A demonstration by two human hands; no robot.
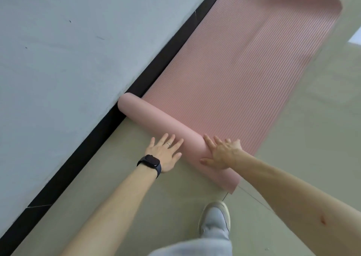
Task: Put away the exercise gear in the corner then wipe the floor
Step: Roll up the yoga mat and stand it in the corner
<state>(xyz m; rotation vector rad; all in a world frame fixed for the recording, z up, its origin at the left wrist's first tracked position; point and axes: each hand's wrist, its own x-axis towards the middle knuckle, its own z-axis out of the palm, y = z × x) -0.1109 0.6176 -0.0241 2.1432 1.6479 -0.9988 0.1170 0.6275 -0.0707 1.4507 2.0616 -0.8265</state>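
While the pink mat lies along the floor's wall edge, partly rolled, I note both hands flat on the roll: left hand, right hand, fingers spread. Soft, light foam; press evenly across the roll.

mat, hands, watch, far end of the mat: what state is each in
mat: partly rolled, most of it flat on the floor, beside the baseboard
roll: near end only, one tip touching the baseboard
far end: curled up
left hand: open, flat, fingers on the roll
right hand: open, flat on the roll
watch: on left wrist
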